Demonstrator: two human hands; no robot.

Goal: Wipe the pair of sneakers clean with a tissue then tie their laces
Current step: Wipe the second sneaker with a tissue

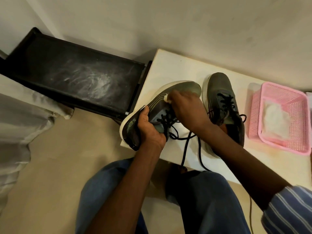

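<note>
My left hand (pixel 150 127) grips the heel end of a dark grey sneaker (pixel 184 86) with a white sole, tilted on its side over the white table's left corner. My right hand (pixel 187 108) presses a small white tissue (pixel 166 98) against the side of this sneaker, near its stripes. Only a corner of the tissue shows past my fingers. Its black laces (pixel 185 146) hang loose and untied over the table's front edge. The second grey sneaker (pixel 219 92) stands upright on the table just to the right, partly hidden by my right forearm, with its laces loose.
A pink plastic basket (pixel 255 114) holding white tissues in a clear wrapper (pixel 275 119) sits at the table's right. A black dusty rack (pixel 76 71) stands left of the white table (pixel 168 68). My knees in blue trousers are below the table edge.
</note>
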